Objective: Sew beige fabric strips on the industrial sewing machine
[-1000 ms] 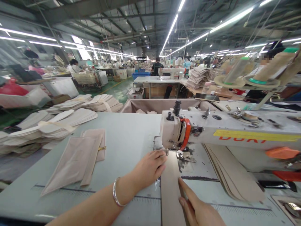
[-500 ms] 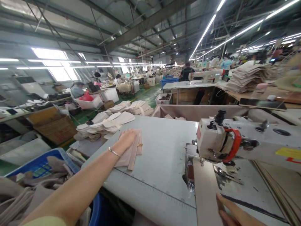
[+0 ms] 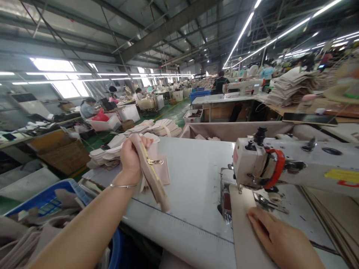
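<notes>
My left hand (image 3: 130,157) is closed around a beige fabric piece with a gold zipper (image 3: 148,158), raised at a tilt over the left part of the sewing table (image 3: 193,179). A metal zipper pull sticks out to its right. Behind it, another flat pinkish-beige piece (image 3: 165,173) lies on the tabletop. My right hand (image 3: 283,233) has its thumb and fingers together at the right edge of a long beige fabric strip (image 3: 243,228). The strip's far end lies under the head of the white sewing machine (image 3: 248,162).
Stacked pale cut pieces (image 3: 112,147) sit beyond the table's left edge. A blue basket (image 3: 70,186) full of fabric stands at lower left. Folded beige panels (image 3: 328,213) lie right of the machine. A fabric-lined bin (image 3: 218,130) is behind the table; other people work farther back.
My left hand has gone from lying on the fabric to lifting a zippered piece up and tilting it. My right hand has moved forward along the strip toward the machine.
</notes>
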Available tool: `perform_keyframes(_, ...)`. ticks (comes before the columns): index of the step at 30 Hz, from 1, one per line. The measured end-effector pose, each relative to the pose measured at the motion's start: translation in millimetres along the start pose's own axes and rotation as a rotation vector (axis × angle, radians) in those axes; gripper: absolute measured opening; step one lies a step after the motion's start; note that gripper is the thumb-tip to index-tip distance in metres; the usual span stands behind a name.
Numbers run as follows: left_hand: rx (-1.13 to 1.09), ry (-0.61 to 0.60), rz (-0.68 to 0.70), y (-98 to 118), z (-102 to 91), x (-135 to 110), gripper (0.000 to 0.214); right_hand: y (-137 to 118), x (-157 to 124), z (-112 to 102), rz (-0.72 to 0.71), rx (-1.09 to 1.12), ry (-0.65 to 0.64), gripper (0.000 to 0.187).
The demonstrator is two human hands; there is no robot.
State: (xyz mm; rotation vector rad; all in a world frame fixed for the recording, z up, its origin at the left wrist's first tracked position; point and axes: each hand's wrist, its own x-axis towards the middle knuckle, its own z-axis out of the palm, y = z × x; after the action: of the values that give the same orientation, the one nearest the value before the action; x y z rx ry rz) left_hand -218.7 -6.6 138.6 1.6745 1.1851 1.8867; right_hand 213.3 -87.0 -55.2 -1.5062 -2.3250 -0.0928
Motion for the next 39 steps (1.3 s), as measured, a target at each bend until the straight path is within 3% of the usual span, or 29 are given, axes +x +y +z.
perform_keyframes(3,-0.214,-0.022,0.008,-5,40.7,-13,0.048,-3,1,-5,-0.004,-0.006,-0.008,0.032)
perform_keyframes(6,-0.115,-0.135,-0.107,-29,75.1,-31,0.052,-8,4,-15,-0.017,0.017,-0.037,0.03)
perform_keyframes(8,0.108,-0.222,-0.177,-45,82.9,-37,0.041,-12,5,-21,-0.028,0.029,-0.04,0.028)
perform_keyframes(11,0.314,-0.298,-0.188,-57,78.1,-37,0.019,-17,8,-25,-0.06,0.0,0.012,0.027)
perform_keyframes(13,0.417,-0.391,-0.154,-58,78.7,-42,0.017,-19,10,-26,-0.091,-0.034,0.078,0.026)
perform_keyframes(16,0.524,-0.575,-0.09,-57,99.4,-65,0.012,-20,15,-29,-0.132,-0.071,0.134,0.031)
perform_keyframes(21,0.646,-0.692,-0.083,-58,138.0,-104,0.012,-18,21,-41,-0.144,-0.048,0.002,0.041)
perform_keyframes(24,0.601,-0.803,-0.087,-49,144.7,-105,0.009,-16,23,-42,-0.13,0.026,-0.001,0.039)
perform_keyframes(28,0.42,-0.985,-0.041,-30,164.6,-108,0.022,-13,22,-34,-0.116,0.079,0.067,0.034)
perform_keyframes(30,0.394,-1.001,-0.066,-24,181.5,-115,0.022,-13,22,-32,-0.118,0.076,0.079,0.036)
perform_keyframes(34,0.452,-0.916,-0.178,-25,208.7,-127,0.008,-14,24,-34,-0.12,0.07,0.051,0.044)
perform_keyframes(39,0.468,-0.924,-0.189,-31,217.2,-126,0.006,-17,25,-38,-0.079,0.063,0.017,0.048)
